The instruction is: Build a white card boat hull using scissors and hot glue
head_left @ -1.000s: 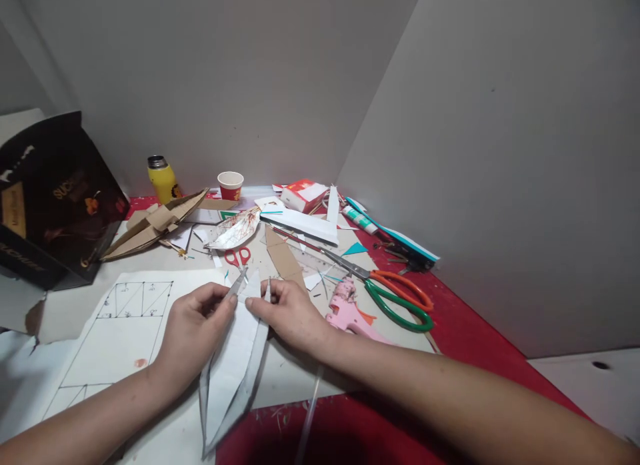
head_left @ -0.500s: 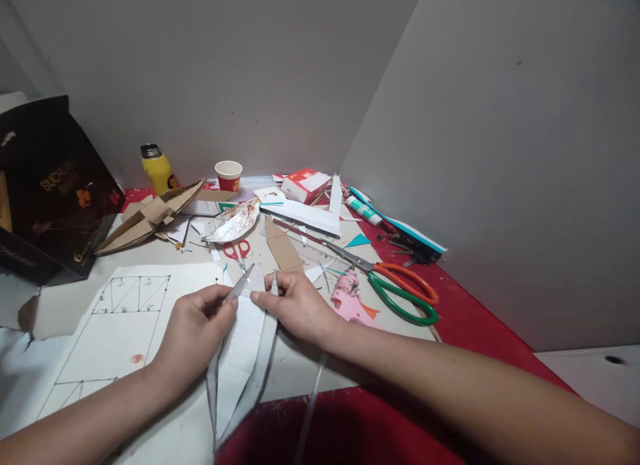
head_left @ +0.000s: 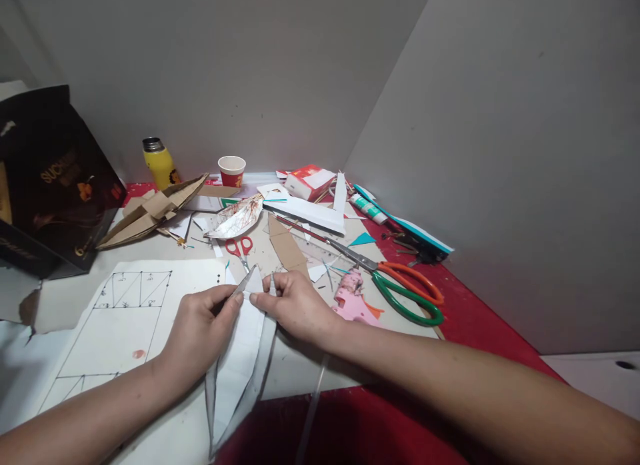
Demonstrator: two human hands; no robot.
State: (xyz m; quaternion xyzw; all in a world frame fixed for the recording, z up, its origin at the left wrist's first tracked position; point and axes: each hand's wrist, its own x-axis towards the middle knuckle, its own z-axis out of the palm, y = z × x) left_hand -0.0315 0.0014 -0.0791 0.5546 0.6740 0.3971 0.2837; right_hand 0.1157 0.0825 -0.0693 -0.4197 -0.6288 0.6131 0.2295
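A long folded white paper piece (head_left: pixel 243 348) with dark-edged side flaps hangs between my hands, its pointed end upward. My left hand (head_left: pixel 203 328) pinches the left flap near the tip between thumb and fingers. On the other side, my right hand (head_left: pixel 295 305) grips the paper's right edge, thumb on the white face and fingers behind the right flap. Just beyond the tip lie small red-handled scissors (head_left: pixel 239 246). To the left, a white sheet (head_left: pixel 125 335) carries a drawn line pattern.
Large scissors with orange and green handles (head_left: pixel 407 292) lie by a pink glue gun (head_left: pixel 353 298). Farther back are a yellow bottle (head_left: pixel 161 166), a paper cup (head_left: pixel 231 172), a cardboard boat shape (head_left: pixel 150 215) and white strips (head_left: pixel 305 212). A black box (head_left: pixel 50 185) stands left.
The left flap's tip has come closer to the white point of the paper, and my left fingers have shifted slightly right. The whole view has moved a little.
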